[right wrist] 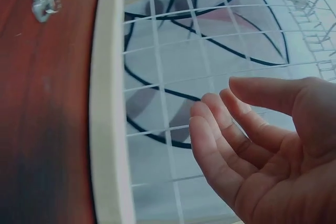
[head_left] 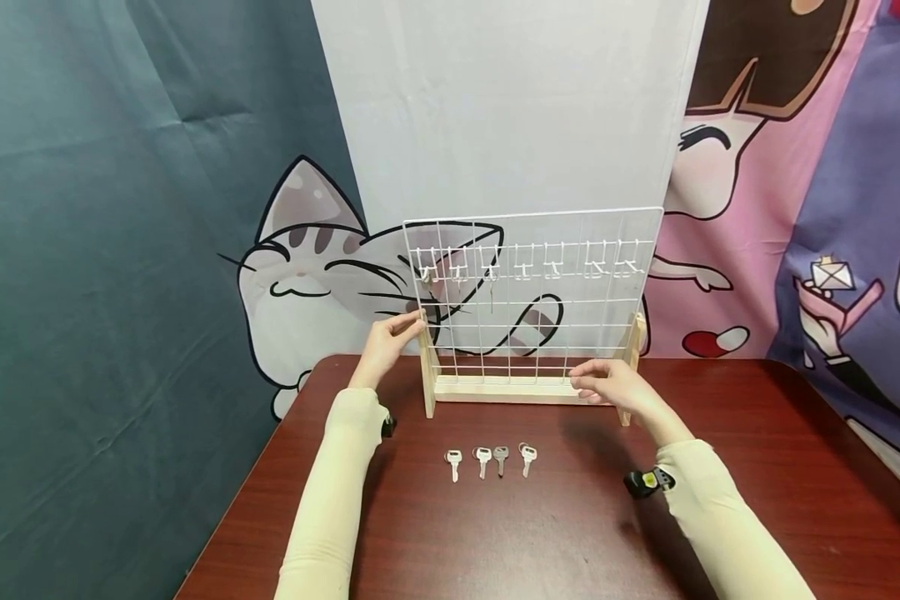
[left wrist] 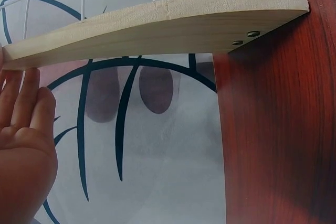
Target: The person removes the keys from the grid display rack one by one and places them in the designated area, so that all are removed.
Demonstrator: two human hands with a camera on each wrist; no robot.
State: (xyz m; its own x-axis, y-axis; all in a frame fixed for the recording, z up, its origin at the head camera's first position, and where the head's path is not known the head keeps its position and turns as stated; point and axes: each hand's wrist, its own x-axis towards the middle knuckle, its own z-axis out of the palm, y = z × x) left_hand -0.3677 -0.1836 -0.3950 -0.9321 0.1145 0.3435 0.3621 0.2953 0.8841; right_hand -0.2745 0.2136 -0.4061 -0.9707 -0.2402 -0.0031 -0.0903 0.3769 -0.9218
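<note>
A white wire grid rack (head_left: 525, 325) with pale wooden side posts and a wooden base bar stands on the table. The left hand (head_left: 392, 340) pinches the upper end of the left wooden post (left wrist: 136, 38); in the left wrist view its fingers lie against one face, the thumb mostly out of frame. Before the lower right of the grid is the right hand (head_left: 611, 385), fingers loosely bent, nothing between them (right wrist: 262, 150). Several metal keys (head_left: 453, 465) lie in a row on the table before the rack. Small metal pieces, apparently keys, hang from the leftmost hooks (head_left: 426, 275).
A row of white hooks (head_left: 552, 270) runs along the upper grid. The table (head_left: 495, 542) is dark red wood. Behind it hang a printed cartoon cloth (head_left: 300, 308) and a plain teal cloth (head_left: 105, 292).
</note>
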